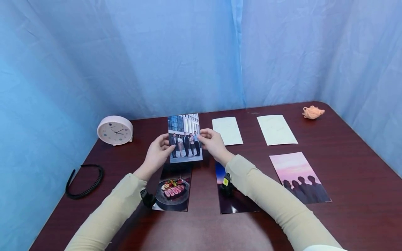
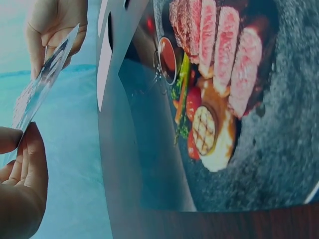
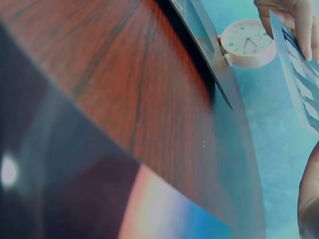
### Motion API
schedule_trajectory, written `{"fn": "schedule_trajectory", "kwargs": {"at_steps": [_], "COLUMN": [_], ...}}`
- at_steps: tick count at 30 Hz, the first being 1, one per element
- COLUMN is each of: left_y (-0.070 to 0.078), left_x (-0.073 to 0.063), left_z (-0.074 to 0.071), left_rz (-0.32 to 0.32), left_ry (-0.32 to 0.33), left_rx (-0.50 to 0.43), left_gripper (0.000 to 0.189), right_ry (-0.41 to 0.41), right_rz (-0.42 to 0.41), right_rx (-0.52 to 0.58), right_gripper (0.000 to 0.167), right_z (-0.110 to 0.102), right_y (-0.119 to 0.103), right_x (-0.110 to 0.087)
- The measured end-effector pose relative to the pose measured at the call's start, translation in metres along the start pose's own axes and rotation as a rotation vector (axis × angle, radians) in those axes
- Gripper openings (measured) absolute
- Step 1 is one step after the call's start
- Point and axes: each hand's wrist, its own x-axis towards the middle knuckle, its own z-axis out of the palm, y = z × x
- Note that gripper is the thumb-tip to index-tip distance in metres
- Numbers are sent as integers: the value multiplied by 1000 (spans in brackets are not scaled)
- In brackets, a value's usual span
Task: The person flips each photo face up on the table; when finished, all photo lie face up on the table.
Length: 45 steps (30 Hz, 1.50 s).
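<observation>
Both hands hold up a photo print [image 1: 185,139] of several people in business clothes before tall buildings. My left hand [image 1: 157,151] pinches its left edge between thumb and fingers, and my right hand [image 1: 214,143] pinches the right edge. In the left wrist view the print [image 2: 47,79] appears nearly edge-on between the two hands. Below it on the table lies a photo of sliced steak on a dark plate [image 1: 171,191]. Under my right forearm is a dark photo with a blue and orange sky [image 1: 235,204], partly hidden by the sleeve.
Two white sheets [image 1: 227,130] [image 1: 277,129] lie at the back of the dark wooden table [image 1: 201,230]. To the right is a pink-sky photo with silhouettes [image 1: 298,174]. A peach yarn bundle [image 1: 313,112], a round clock [image 1: 115,130] and a black headband [image 1: 84,191] sit near the edges.
</observation>
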Motion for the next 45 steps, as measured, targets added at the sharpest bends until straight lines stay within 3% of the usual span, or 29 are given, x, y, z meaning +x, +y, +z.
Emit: {"fn": "schedule_trajectory", "kwargs": {"at_steps": [12, 23, 32, 40, 45], "left_y": [-9, -15, -14, -18, -25], "left_x": [8, 23, 35, 52, 57], "left_z": [-4, -5, -4, 3, 2], "left_rz": [-45, -50, -80, -152, -195], "left_ry": [60, 76, -59, -65, -76], "left_rx": [-68, -80, -72, -59, -41], "left_gripper": [49, 42, 50, 45, 43], "right_ry": [-119, -97, -24, -16, -71], "right_rz": [91, 50, 158, 219, 249], "right_rx": [30, 37, 1, -41, -43], "right_gripper": [37, 34, 34, 32, 39], "right_z": [1, 6, -1, -3, -1], "right_y": [9, 8, 2, 0, 3], "right_x": [0, 2, 13, 24, 27]}}
